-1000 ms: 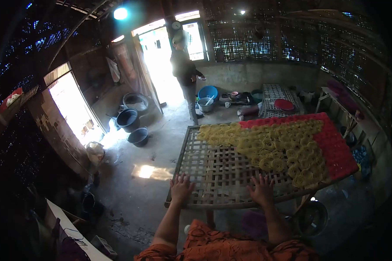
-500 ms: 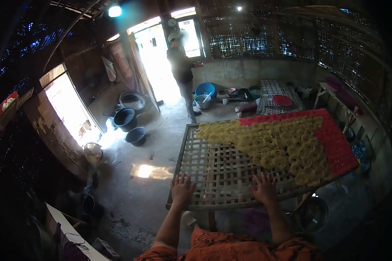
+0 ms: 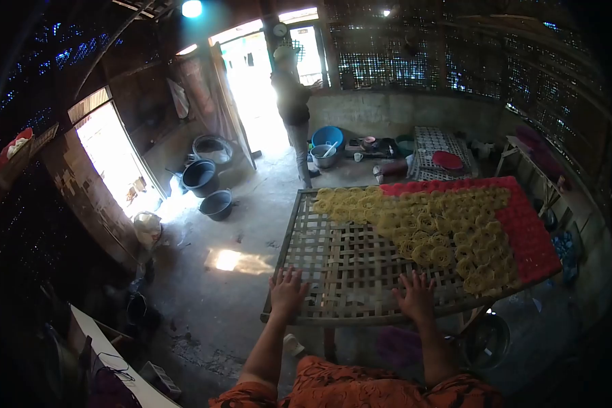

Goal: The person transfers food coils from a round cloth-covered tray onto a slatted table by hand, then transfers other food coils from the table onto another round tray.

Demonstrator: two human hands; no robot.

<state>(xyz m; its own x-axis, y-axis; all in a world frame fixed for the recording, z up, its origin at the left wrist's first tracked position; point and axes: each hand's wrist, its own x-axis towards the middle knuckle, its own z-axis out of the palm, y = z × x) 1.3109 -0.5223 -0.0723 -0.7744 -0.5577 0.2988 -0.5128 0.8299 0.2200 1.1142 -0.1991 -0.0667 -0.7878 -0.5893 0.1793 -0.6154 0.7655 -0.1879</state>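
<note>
In front of me stands a large woven bamboo rack (image 3: 347,272). My left hand (image 3: 287,294) rests near its front left corner, fingers spread and holding nothing. Farther right along the front edge, my right hand (image 3: 415,296) lies on the weave, also open with fingers apart. Yellow coiled noodle-like nests (image 3: 432,238) cover the middle and right of the rack, just beyond and to the right of my right hand. Red nests of the same kind (image 3: 530,238) line the far and right edges.
A person (image 3: 292,109) stands near the bright doorway. Dark tubs (image 3: 215,204) sit on the floor at left. By the back wall are a blue basin (image 3: 328,137), a metal pot (image 3: 324,158) and a smaller woven rack (image 3: 432,139) with a red round item (image 3: 447,160). A wooden bench (image 3: 534,153) runs along the right wall.
The view has shifted slightly, so the room appears a little farther right and lower. Both hands stay spread on the rack, and the nests look unmoved.
</note>
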